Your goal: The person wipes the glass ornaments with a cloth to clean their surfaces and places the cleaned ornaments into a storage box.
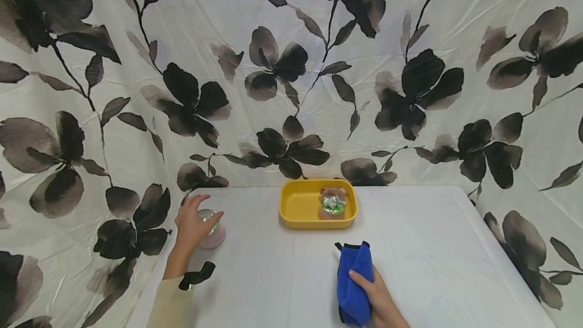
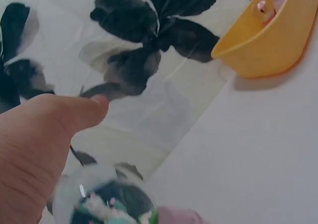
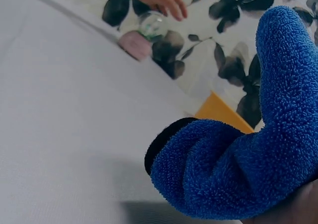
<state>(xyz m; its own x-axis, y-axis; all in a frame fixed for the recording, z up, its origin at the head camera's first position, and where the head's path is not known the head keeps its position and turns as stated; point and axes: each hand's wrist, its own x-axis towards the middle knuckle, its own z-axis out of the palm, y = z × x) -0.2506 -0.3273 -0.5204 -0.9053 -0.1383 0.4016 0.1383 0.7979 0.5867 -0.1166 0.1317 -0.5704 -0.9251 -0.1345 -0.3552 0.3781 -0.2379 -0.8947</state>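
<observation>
Spread fingers of my left hand (image 1: pixel 189 222) hover over a snow globe with a pink base (image 1: pixel 213 239) at the table's left side. In the left wrist view the thumb stretches out above the clear dome (image 2: pixel 105 204). From the right wrist view, that hand shows just above the globe (image 3: pixel 151 25). My right hand (image 1: pixel 383 301) grips a folded blue towel (image 1: pixel 352 287) with black edging, thumb across its front. Up close, the towel (image 3: pixel 290 85) has a fluffy pile and bends into a curve, hiding most of the fingers.
At the back middle of the white table (image 1: pixel 264 277) stands a yellow tray (image 1: pixel 291 223). Inside its right half is another snow globe (image 1: pixel 334 202) with a pinkish base. A floral cloth (image 1: pixel 355 130) hangs behind the table's back edge and along its sides.
</observation>
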